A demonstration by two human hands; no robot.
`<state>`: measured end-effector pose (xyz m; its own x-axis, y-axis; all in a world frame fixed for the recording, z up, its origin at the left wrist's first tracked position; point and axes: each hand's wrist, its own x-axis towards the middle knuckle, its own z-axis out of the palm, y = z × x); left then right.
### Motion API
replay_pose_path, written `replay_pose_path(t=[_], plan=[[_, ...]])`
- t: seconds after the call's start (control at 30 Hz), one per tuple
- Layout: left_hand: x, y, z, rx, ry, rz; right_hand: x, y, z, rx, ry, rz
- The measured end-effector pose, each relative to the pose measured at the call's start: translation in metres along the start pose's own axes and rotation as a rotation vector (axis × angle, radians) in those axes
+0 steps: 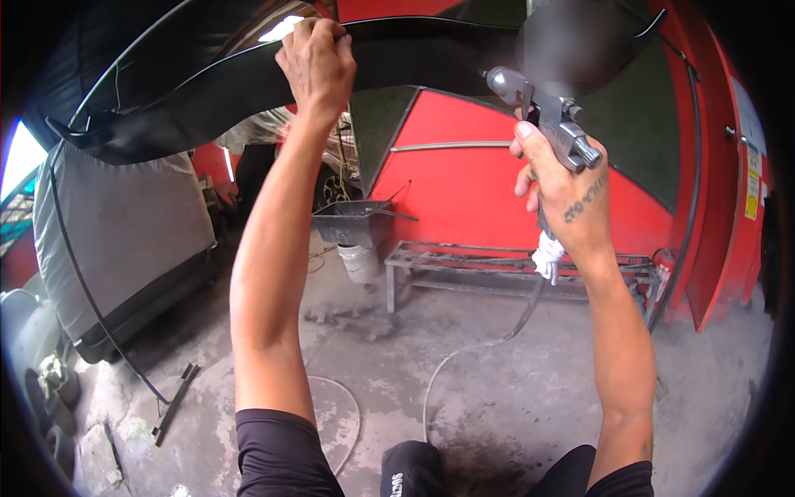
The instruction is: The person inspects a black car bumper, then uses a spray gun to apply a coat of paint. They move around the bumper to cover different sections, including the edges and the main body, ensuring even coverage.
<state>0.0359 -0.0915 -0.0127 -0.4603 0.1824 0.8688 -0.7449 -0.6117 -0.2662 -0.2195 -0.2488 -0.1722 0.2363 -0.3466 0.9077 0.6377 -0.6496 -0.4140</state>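
left hand [316, 60] is raised overhead, its grip closed over the upper edge of a long black panel [248, 91], glossy, curved and tapering to a thin point at the left. fingertips curl behind the edge and are hidden. right hand [563, 186] has its grip wrapped around the handle of a metal spray gun [542, 112], silver-grey, with a knurled knob at the rear and the nozzle aimed left toward the panel's underside. the gun's cup above it is a dark blurred shape, hard to make out. a white rag [548, 257] hangs below the fist, and a thin pale hose [464, 352] trails from it down across the floor.

beyond: a red sheet-metal wall [489, 182] with dark triangular sections, a low rack [464, 261] of grey metal bars against it, a white bucket [360, 261] under a dark tray. the concrete floor [497, 389] is grey, stained and dusty. at left, a bulky object under a grey cover [124, 224], partly cut off by the frame's rim.
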Motion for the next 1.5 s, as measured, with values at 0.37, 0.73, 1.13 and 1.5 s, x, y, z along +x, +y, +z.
replay_pose_path(t=[0.37,0.73,1.13,1.5], plan=[[0.059,-0.018,0.012,0.162,-0.271,0.045,0.055,0.003,0.056,-0.046,-0.026,-0.251],[0.077,-0.002,0.035,0.318,-0.445,0.110,0.062,0.019,0.071,-0.009,-0.014,-0.214],[0.086,-0.021,0.013,0.110,-0.523,-0.016,0.040,0.024,0.069,0.038,-0.039,-0.112],[0.035,-0.026,-0.014,-0.101,-0.527,0.110,0.032,0.034,0.051,0.013,0.048,-0.098]])
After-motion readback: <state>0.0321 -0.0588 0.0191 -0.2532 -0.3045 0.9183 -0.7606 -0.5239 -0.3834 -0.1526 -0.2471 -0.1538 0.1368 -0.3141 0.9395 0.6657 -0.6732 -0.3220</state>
